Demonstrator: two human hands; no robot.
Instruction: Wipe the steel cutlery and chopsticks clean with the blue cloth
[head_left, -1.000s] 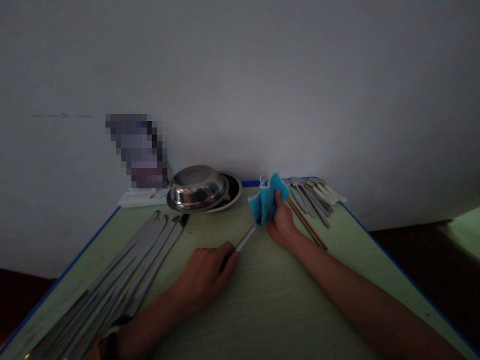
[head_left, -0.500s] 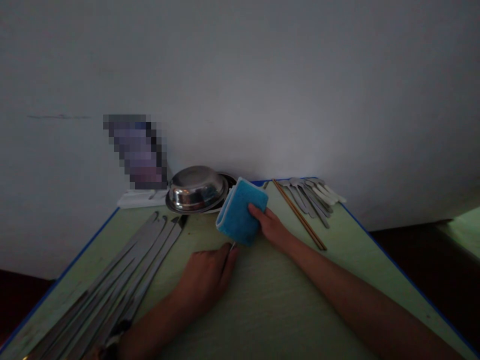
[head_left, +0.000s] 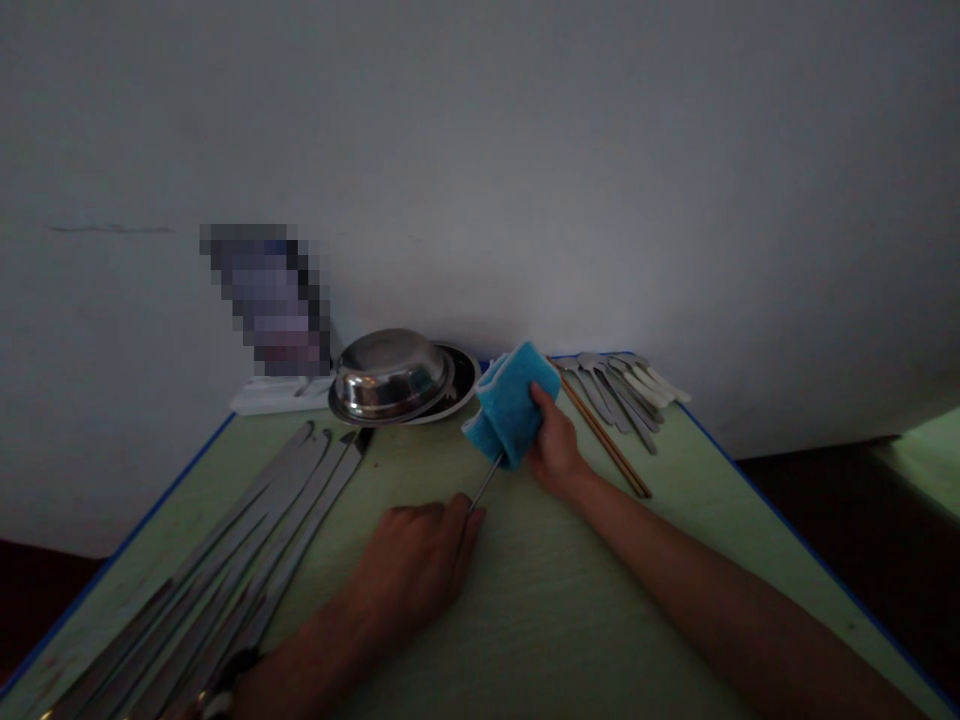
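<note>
My left hand (head_left: 424, 545) is closed around the near end of a thin metal utensil (head_left: 486, 483), which slants up and away over the table. Its far end is hidden inside a folded blue cloth (head_left: 514, 405) with a pale edge, so its exact kind does not show. My right hand (head_left: 556, 440) grips that cloth from the right, thumb on top, pressing it around the utensil. Right of the cloth lie a pair of wooden chopsticks (head_left: 609, 440) and several metal spoons (head_left: 596, 385).
Several long flat metal knives (head_left: 247, 530) lie along the left of the green table (head_left: 570, 610). An upturned steel bowl (head_left: 394, 375) rests on a dark-centred plate (head_left: 461, 385) by the wall. A blurred upright screen (head_left: 270, 300) stands behind a white tray (head_left: 277, 396). White plastic utensils (head_left: 651, 385) lie back right.
My right hand has slid the cloth to the right and away along the utensil, baring more of its metal shaft. My left hand has shifted slightly right, still holding the near end.
</note>
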